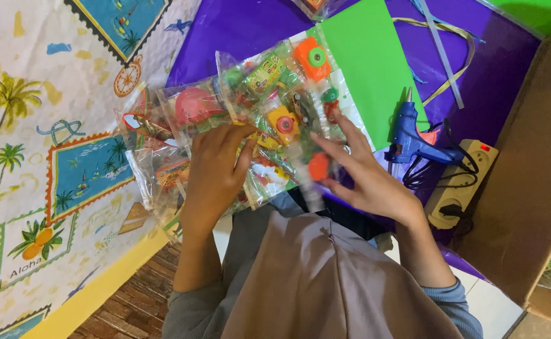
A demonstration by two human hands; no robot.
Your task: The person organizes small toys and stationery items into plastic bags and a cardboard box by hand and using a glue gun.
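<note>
Looking down from the head camera, I take the big surfaces first: a printed cloth [43, 157] with palms and stamp-like pictures covers the left, and a purple sheet [237, 28] lies across the top with a green sheet [366, 63] on it. A cardboard box [533, 169] stands along the right edge, its wall turned inward, so I judge it hems the work area in.

Next in size are the clear toy packets [256, 119], fanned out in an overlapping pile where cloth and purple sheet meet, right under both hands. I judge they are overlapped because they are being gathered or sorted as a bundle; small coloured plastic toys show through the film.

My left hand [216, 172] rests on the pile palm down, wrist bent, fingers curled over the nearer packets and pressing them flat; I cannot tell whether anything is pinched under it. My right hand [363, 176] comes in from the right with fingers spread and slightly blurred, fingertips touching the packet edge near an orange toy [318, 166]; it is not closed around anything.

Smaller things sit to the right: a blue glue gun [413, 135] lying beside the green sheet, its cord running to a beige power strip [460, 182] just next to the box.
</note>
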